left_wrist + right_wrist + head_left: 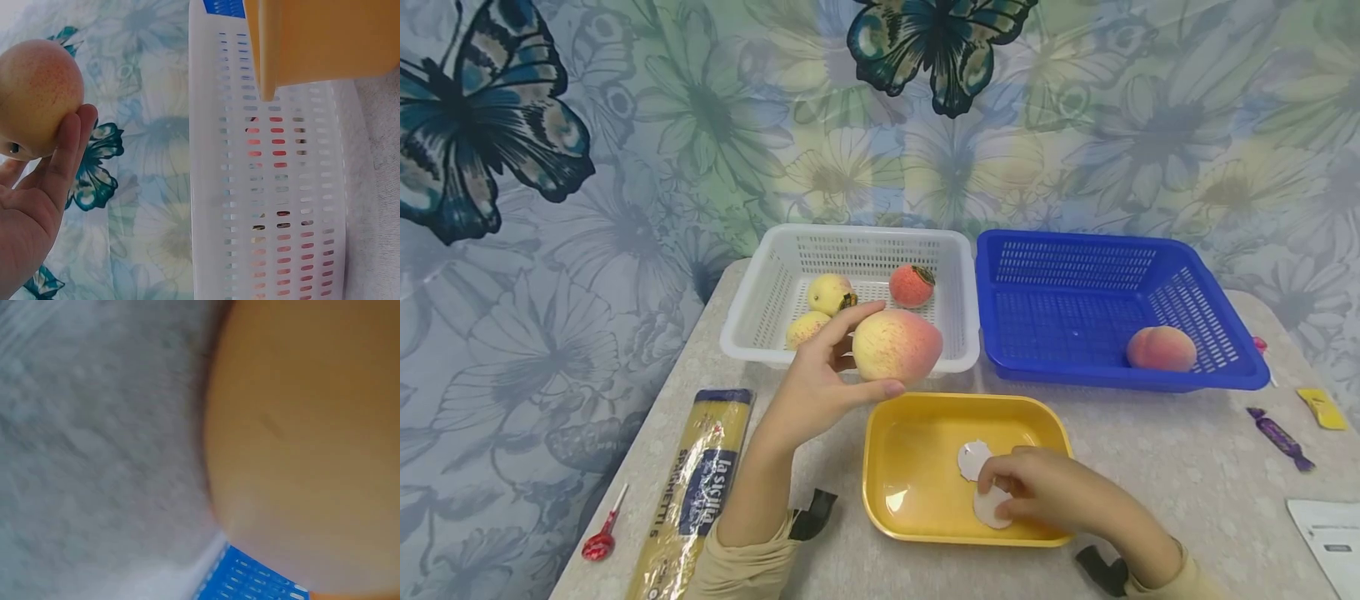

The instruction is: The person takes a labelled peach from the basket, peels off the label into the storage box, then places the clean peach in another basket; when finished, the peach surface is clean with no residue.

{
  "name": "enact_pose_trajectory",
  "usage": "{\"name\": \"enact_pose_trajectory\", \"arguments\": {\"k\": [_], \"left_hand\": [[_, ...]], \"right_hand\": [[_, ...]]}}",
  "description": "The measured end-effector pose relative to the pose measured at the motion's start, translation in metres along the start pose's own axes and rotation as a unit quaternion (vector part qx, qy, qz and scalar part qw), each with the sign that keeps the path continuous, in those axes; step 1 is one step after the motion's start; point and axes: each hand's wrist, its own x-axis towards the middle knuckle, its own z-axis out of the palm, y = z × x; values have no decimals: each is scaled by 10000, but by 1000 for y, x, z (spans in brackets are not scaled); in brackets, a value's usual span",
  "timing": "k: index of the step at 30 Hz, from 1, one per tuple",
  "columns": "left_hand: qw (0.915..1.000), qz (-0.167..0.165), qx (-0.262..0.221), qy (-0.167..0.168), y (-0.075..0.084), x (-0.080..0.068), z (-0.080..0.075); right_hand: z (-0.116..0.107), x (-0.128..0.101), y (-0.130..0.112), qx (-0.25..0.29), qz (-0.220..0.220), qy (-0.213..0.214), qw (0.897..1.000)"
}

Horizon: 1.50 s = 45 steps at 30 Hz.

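Observation:
My left hand (pixel 820 385) holds up a yellow-and-pink, mango-shaped fruit (pixel 897 346), thumb below and fingers behind it. In the left wrist view the same fruit (pixel 40 94) shows a small dark stem spot, with fingertips along its side. Over the yellow tray (pixel 917 475), my right hand (pixel 1052 490) pinches the edge of a pale round disc (pixel 989 507) with curled fingers. Another white disc (pixel 973 460), wavy at the rim, lies just behind it in the tray. The right wrist view is mostly filled by the tray's blurred outer wall (pixel 300 437).
Behind the tray stand a white basket (pixel 962 350) with two yellow fruits (pixel 831 293) and a red fruit (pixel 912 286), and a blue basket (pixel 1052 325) with a peach (pixel 1161 348). Spaghetti (pixel 707 475) and a lollipop (pixel 598 546) lie left; wrapped candies (pixel 1281 439) and paper (pixel 1330 533) right.

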Motion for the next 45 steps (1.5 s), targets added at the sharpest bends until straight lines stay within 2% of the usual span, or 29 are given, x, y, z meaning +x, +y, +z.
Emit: {"name": "enact_pose_trajectory", "arguments": {"k": [5, 13, 24, 33, 41, 45], "left_hand": [[10000, 0, -8, 29, 0, 0, -1], [10000, -3, -49, 14, 0, 0, 0], [10000, -6, 13, 15, 1, 0, 0], [10000, -32, 38, 1, 1, -1, 0], [10000, 13, 29, -15, 1, -1, 0], [10000, 3, 25, -11, 1, -1, 0]], "right_hand": [[4, 2, 2, -186, -86, 5, 9998], [8, 5, 1, -427, 71, -56, 9990], [15, 6, 1, -751, -46, 299, 9967], [19, 9, 3, -754, -262, 257, 9965], [19, 8, 1, -559, -282, 211, 9978], [18, 6, 0, -442, -447, 383, 9973]]}}
